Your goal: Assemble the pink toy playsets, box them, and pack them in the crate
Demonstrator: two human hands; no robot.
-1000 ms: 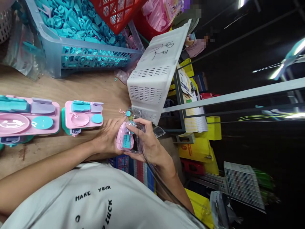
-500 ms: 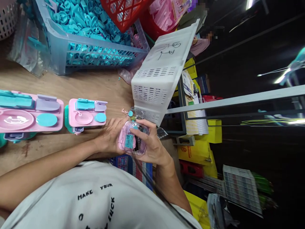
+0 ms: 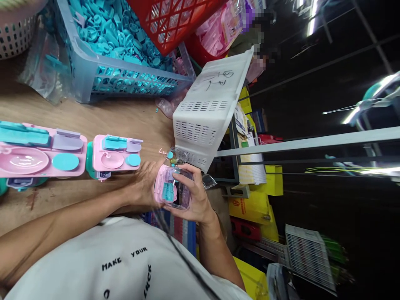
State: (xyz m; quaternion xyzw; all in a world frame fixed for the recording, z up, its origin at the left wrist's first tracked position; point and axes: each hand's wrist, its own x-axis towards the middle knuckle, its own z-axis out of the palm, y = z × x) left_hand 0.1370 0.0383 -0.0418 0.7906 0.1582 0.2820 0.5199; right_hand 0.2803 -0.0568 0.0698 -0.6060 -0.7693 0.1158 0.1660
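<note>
My left hand [image 3: 146,180] is closed on the left side of a pink toy [image 3: 159,185], with its fingertips partly hidden. The toy carries turquoise and purple parts, and a clear plastic cover [image 3: 184,195] lies over its right side. Around that cover wraps my right hand [image 3: 198,200], thumb and fingers on opposite edges. Just above the hands are a small clear bag with bits in it [image 3: 177,155] and a little pink hook-shaped piece [image 3: 162,151]. To the left stands a small pink toy sink [image 3: 117,153], beside a larger-looking one [image 3: 67,141].
A blue crate [image 3: 131,71] full of turquoise parts stands at the back. Right of it, a white basket [image 3: 200,108] leans tilted close to my hands. A red basket [image 3: 175,18] overhangs the crate. Plastic bags [image 3: 46,79] lie at the left on the wooden table [image 3: 125,114].
The view has shifted slightly, so the table and baskets sit a little lower. Both hands keep hold of the toy and its cover, which now appears turned slightly.
</note>
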